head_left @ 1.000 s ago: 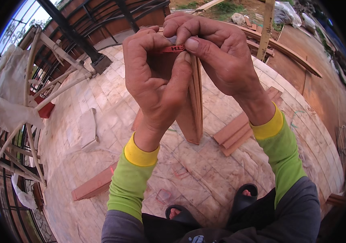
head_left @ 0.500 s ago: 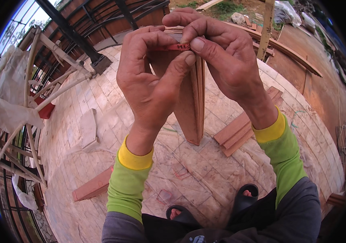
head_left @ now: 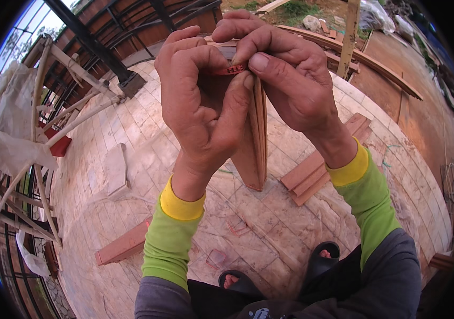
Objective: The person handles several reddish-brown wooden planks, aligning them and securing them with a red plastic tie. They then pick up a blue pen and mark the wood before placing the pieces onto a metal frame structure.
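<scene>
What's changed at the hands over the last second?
Only small shifts. The left hand drifted left, then back right; its outer fingers now spread and reach farther up. The right hand shifted only slightly. Nothing was visibly picked up or released: both stay at the red strip by the top of the upright boards. The floor planks look unmoved.
</scene>
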A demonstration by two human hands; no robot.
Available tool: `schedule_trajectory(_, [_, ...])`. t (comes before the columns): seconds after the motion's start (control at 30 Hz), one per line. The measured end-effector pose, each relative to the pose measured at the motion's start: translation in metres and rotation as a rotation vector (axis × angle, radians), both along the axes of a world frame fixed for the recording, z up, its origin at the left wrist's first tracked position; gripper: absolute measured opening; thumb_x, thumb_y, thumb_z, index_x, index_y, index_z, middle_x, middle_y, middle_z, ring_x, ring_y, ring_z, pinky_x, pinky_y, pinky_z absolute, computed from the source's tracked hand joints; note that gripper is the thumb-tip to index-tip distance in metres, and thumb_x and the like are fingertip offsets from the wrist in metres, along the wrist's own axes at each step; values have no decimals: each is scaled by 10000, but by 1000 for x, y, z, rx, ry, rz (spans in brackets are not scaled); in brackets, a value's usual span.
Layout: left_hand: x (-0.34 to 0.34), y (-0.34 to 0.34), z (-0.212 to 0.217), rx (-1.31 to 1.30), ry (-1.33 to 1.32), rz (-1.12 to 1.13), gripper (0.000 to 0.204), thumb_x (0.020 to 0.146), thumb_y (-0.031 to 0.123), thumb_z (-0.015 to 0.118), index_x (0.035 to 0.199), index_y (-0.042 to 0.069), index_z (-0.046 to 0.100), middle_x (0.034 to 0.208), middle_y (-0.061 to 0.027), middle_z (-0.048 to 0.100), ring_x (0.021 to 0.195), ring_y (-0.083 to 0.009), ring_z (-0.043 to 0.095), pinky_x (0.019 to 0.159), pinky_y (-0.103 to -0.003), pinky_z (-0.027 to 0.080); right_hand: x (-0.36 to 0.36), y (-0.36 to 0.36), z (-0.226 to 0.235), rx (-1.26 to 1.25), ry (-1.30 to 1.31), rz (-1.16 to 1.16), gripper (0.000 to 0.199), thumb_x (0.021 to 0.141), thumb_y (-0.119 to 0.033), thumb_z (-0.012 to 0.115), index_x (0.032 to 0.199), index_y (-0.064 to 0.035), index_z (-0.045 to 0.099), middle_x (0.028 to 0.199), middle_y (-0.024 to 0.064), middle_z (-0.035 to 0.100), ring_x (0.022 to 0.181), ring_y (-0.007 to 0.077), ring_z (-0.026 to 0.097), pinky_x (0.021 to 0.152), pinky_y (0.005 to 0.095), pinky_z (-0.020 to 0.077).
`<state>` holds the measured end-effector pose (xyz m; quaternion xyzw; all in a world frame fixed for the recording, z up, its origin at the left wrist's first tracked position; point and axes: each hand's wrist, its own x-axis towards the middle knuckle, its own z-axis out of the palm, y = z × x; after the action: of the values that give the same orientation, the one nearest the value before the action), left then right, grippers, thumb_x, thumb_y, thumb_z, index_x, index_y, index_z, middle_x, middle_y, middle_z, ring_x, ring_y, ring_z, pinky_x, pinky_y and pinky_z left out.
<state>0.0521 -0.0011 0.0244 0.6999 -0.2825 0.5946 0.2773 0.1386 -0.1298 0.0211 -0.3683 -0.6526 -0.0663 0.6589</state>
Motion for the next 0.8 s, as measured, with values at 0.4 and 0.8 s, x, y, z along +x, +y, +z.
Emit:
schedule_trajectory(0.4, [4, 4, -14, -104, -59, -59, 317, 748, 97, 713, 985, 21, 517, 1034, -122, 484, 1034, -270, 460, 1015, -469, 355, -13, 9, -4, 186, 483, -54, 289, 1005, -192, 421, 1081, 28, 592, 1111, 126, 618, 1113, 191, 542, 1008, 337, 392])
schedule_trajectory(0.8, [-6, 11, -16, -328, 33, -132, 355, 798, 240, 733, 966, 43, 490, 1043, -100, 478, 1072, -208, 450, 1061, -456, 298, -25, 21, -1, -211, 404, -97, 600, 1030, -440, 226, 1300, 32, 479, 1215, 136, 568, 1108, 173, 559, 989, 310, 422])
